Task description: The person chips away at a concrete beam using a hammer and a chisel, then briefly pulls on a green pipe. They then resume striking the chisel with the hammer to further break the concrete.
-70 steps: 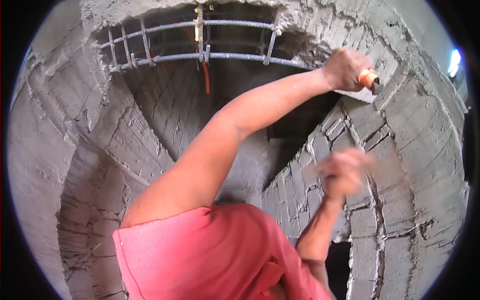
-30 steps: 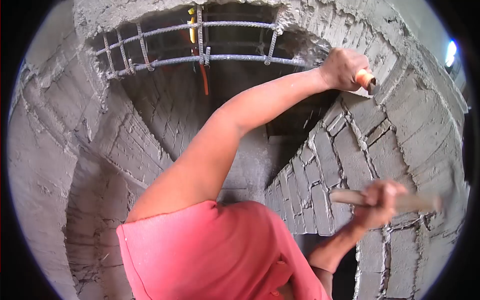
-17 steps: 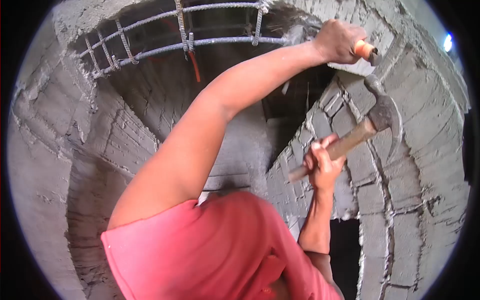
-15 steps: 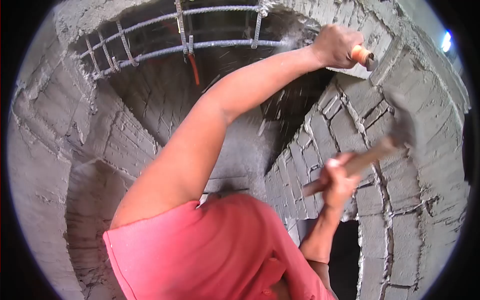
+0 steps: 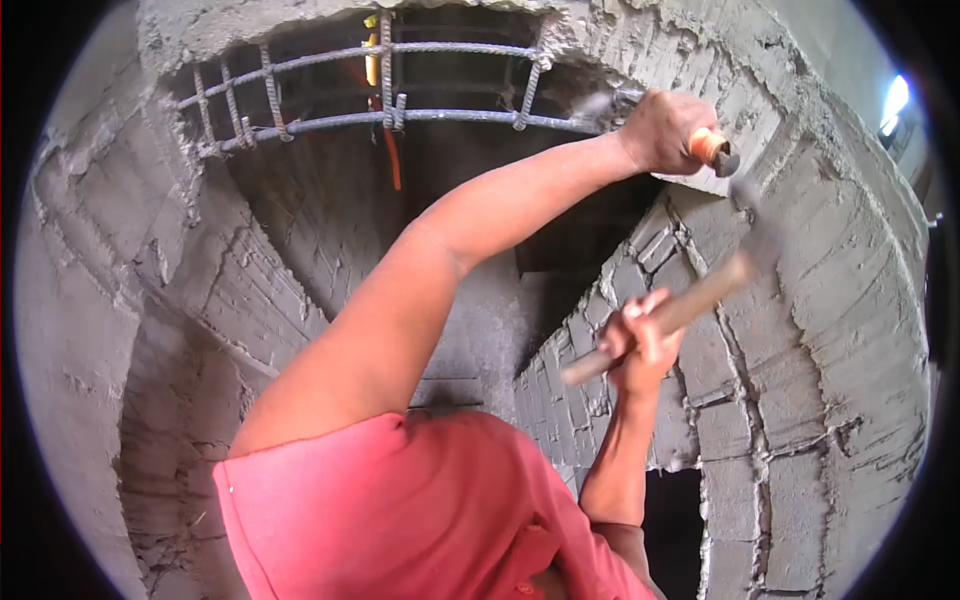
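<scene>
High in the head view, my left hand [image 5: 668, 130] is wrapped round a chisel [image 5: 710, 148] with an orange-wrapped grip. The chisel's butt end points right, and its other end lies at the broken concrete edge [image 5: 590, 85] beside the rebar. Lower down, my right hand [image 5: 642, 342] grips the wooden handle of a hammer [image 5: 700, 292], which slants up to the right. The hammer's head, smeared by motion, is just below and to the right of the chisel's butt end.
Ribbed steel rebar [image 5: 455, 115] spans a dark opening in the concrete. An orange strip [image 5: 392, 160] hangs from it. A brick wall [image 5: 780, 370] with rough mortar joints stands at the right, above a dark gap [image 5: 672, 530]. A bright light [image 5: 895, 100] shows at the far right.
The hammer and my right hand have moved left, bringing the blurred head closer to the chisel's butt end. My left hand still holds the chisel. The camera view has shifted slightly.
</scene>
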`<state>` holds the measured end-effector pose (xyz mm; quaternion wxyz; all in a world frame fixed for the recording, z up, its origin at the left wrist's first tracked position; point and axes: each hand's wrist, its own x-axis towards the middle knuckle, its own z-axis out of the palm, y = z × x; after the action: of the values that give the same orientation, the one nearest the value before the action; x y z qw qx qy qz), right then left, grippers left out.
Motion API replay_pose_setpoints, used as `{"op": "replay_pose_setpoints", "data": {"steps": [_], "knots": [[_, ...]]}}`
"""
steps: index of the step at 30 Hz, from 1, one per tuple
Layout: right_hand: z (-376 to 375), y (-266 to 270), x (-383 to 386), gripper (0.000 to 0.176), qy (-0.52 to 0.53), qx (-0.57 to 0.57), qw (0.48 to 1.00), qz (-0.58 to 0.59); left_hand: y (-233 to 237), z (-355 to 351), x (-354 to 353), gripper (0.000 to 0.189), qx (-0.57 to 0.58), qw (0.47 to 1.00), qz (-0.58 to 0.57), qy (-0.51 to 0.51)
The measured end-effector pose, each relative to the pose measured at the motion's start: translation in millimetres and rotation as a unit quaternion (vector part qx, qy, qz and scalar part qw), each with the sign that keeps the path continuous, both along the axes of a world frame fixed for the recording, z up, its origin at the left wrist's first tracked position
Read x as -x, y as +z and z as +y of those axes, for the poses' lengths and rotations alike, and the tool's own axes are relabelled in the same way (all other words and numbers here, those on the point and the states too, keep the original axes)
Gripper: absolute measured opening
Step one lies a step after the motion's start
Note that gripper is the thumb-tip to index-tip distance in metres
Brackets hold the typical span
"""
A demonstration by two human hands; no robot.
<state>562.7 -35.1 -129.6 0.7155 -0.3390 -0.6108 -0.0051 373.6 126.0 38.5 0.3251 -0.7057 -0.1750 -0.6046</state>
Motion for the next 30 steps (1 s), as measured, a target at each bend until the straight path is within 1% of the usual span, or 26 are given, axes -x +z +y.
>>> {"op": "replay_pose_setpoints", "data": {"steps": [1,3,5,6,7,8,9,11,12,13,14,15,16,17,18,20,21,22,23,24,25,26,27,28,29,30], "knots": [[-18,1,-5,0.009,0.125,0.090,0.986,0.060,-8,-4,0,0.023,0.011,1.000,-0.006,-0.004],[-31,28,-10,0.017,0.368,0.233,0.885,0.165,6,1,8,0.023,0.001,1.000,-0.011,-0.004],[-37,68,-52,0.012,0.322,0.118,0.917,0.204,-4,-1,5,0.022,0.003,1.000,0.000,0.002],[-35,99,-70,0.014,0.191,-0.070,0.959,0.197,-3,1,6,0.022,0.004,1.000,-0.002,0.006],[-42,128,-115,0.020,0.265,-0.160,0.939,0.148,-4,-1,5,0.022,-0.001,1.000,-0.012,-0.007],[-32,136,-205,0.022,0.219,-0.279,0.924,0.145,-4,-2,5,0.022,-0.006,1.000,-0.021,-0.018],[-69,190,-201,0.020,0.242,-0.404,0.871,0.138,-4,0,5,0.023,-0.008,0.999,-0.033,-0.020],[-113,225,-159,0.017,0.298,-0.530,0.763,0.220,-3,7,6,0.023,-0.012,0.999,-0.030,-0.014],[-111,222,-150,0.015,0.284,-0.552,0.748,0.237,-4,9,6,0.023,-0.013,1.000,-0.022,-0.013],[-90,201,-138,0.014,0.259,-0.538,0.763,0.247,-5,11,6,0.022,-0.005,1.000,-0.017,-0.019],[-57,162,-120,0.013,0.214,-0.476,0.820,0.236,-8,9,5,0.022,-0.004,1.000,-0.020,-0.021],[-21,109,-100,0.013,0.042,-0.334,0.932,0.134,-6,5,3,0.021,-0.008,1.000,-0.020,-0.022],[-2,51,-44,0.013,0.045,-0.123,0.991,0.019,-4,2,3,0.021,-0.012,1.000,-0.019,-0.020],[-2,17,6,0.014,0.257,0.132,0.957,0.034,-8,13,5,0.021,-0.008,1.000,-0.007,0.011],[-18,13,28,0.015,0.422,0.319,0.838,0.131,-9,3,6,0.022,-0.013,1.000,0.018,-0.014],[-19,12,1,0.017,0.305,0.188,0.931,0.069,-11,0,5,0.023,-0.010,1.000,0.026,-0.006],[-31,37,-8,0.019,0.271,0.148,0.944,0.111,-10,2,5,0.023,-0.018,1.000,-0.004,-0.023],[-39,57,-31,0.015,0.315,0.120,0.932,0.132,-9,4,4,0.024,-0.024,0.998,-0.032,-0.041],[-39,76,-55,0.010,0.248,0.015,0.961,0.117,-7,4,7,0.023,-0.013,0.998,-0.052,-0.017],[-45,105,-81,0.019,0.150,-0.131,0.979,0.052,-7,2,7,0.023,-0.010,0.998,-0.050,-0.024],[-54,134,-122,0.017,0.186,-0.223,0.953,0.084,-5,1,8,0.022,-0.002,0.999,-0.035,-0.022],[-70,175,-151,0.012,0.029,-0.356,0.931,-0.079,-4,1,10,0.021,0.006,1.000,-0.021,-0.019],[-114,222,-149,0.023,0.204,-0.367,0.903,-0.093,-4,-1,11,0.020,0.008,1.000,-0.015,-0.014],[-127,238,-128,0.031,0.280,-0.510,0.798,0.155,-5,6,11,0.021,0.001,1.000,-0.009,-0.024],[-145,247,-104,0.027,0.287,-0.576,0.736,0.210,-3,8,11,0.022,0.009,1.000,-0.015,-0.019],[-134,234,-109,0.022,0.269,-0.566,0.752,0.204,-7,9,11,0.022,0.022,0.999,-0.019,-0.016]]}}
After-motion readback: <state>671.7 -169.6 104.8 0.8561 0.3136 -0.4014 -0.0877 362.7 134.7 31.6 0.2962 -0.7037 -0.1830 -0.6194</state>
